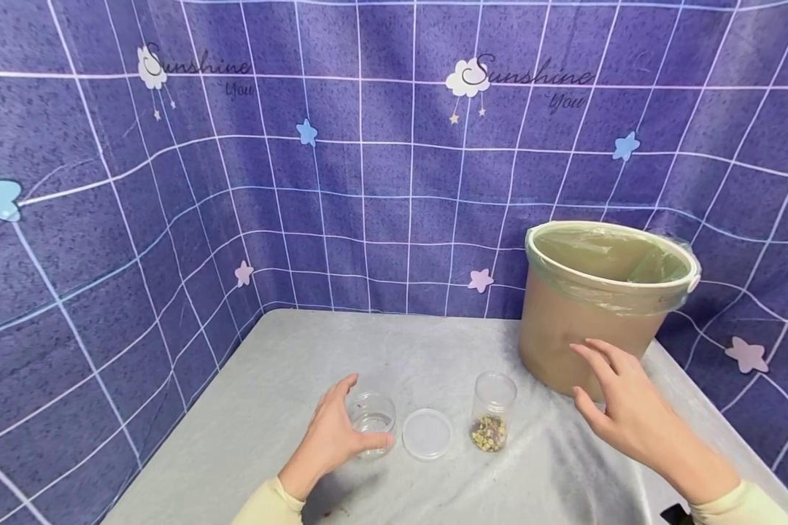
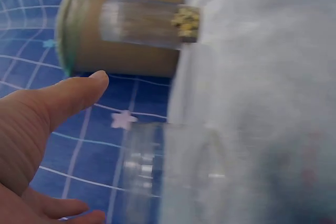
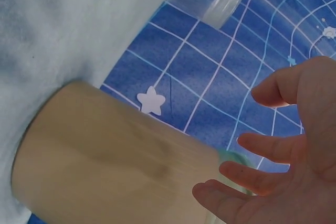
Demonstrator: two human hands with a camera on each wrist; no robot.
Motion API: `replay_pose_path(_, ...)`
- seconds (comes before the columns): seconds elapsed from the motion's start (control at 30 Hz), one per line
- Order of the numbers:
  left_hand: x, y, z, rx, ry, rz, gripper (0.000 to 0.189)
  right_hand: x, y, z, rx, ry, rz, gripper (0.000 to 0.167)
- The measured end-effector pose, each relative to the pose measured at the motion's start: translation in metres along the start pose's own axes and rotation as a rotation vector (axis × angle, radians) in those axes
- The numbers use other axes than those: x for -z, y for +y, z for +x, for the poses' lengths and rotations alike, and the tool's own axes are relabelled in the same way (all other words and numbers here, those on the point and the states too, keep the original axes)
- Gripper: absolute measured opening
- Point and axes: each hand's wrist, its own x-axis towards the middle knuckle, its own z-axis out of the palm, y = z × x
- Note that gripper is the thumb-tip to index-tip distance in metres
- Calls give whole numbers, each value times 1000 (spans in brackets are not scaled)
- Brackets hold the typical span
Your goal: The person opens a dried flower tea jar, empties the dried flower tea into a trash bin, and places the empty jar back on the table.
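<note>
A clear empty-looking jar (image 1: 376, 423) stands on the table without its lid. Beside it my left hand (image 1: 333, 430) is spread, thumb and fingers apart; the left wrist view shows a gap between the hand (image 2: 31, 140) and the jar (image 2: 144, 171). To the right of that jar lies a round translucent lid (image 1: 427, 434). A taller clear jar (image 1: 495, 408) stands farther right, its lower part filled with small yellow-green and brown bits (image 1: 489, 434). My right hand (image 1: 630, 408) hovers in front of the bin, fingers loosely bent and holding nothing.
A tan bin (image 1: 584, 321) lined with a thin green bag stands at the table's back right. Blue grid-patterned cloth (image 1: 394, 160) hangs behind and on both sides. A grey-white cloth (image 1: 341, 350) covers the table. Something small and black (image 1: 676, 515) shows by the right wrist.
</note>
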Motion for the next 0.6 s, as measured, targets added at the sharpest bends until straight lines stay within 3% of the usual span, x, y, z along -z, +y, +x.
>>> replay_pose_path(0.27,14,34,8,5,-6,-63,114,-9,-4,-6,-14,1,1,62)
replay_pose_path(0.6,0,65,2,-48,-39,-138,110,-20,-6,-15,-45,-17,9,60)
